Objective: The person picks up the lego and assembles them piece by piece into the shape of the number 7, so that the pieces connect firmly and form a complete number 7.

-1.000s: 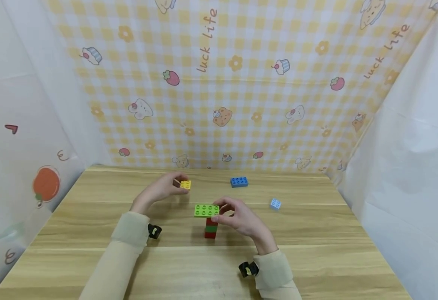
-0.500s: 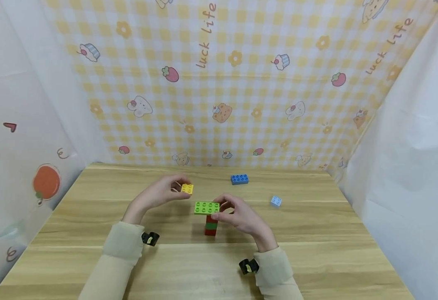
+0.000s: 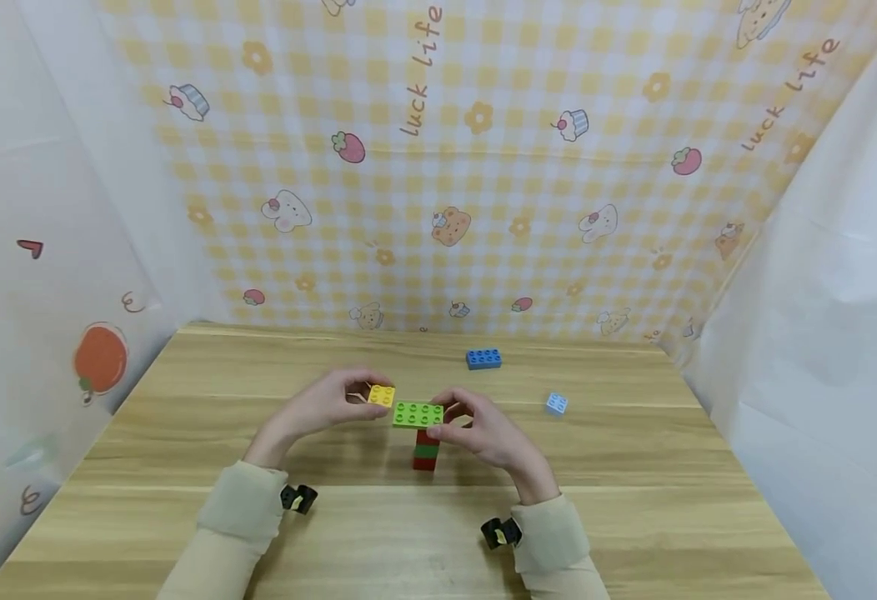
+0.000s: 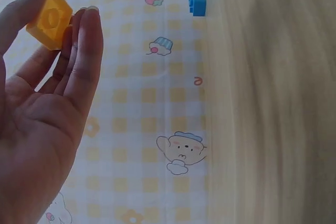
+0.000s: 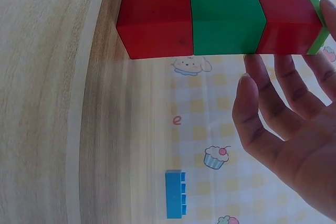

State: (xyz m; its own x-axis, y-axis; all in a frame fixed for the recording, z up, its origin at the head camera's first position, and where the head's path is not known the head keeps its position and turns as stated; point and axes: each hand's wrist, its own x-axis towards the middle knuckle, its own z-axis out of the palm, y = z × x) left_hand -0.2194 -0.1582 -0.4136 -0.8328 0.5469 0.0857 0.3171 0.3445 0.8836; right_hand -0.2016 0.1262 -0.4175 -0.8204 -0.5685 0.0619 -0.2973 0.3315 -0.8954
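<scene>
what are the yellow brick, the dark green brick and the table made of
Yellow brick: likely moulded plastic, smooth, with round studs. Dark green brick: likely plastic, semi-gloss, with flat faces and crisp edges. Table: wood or wood-look laminate, fairly matte; streaky grain shows, but which is unclear.

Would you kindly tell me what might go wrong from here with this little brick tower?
The light green piece overhangs the red-and-green column on the left, so pressing down on that end might tip everything. The yellow brick, pinched in the left grip, could slip. The narrow column could also topple if the right grip at its top jerks sideways.
</scene>
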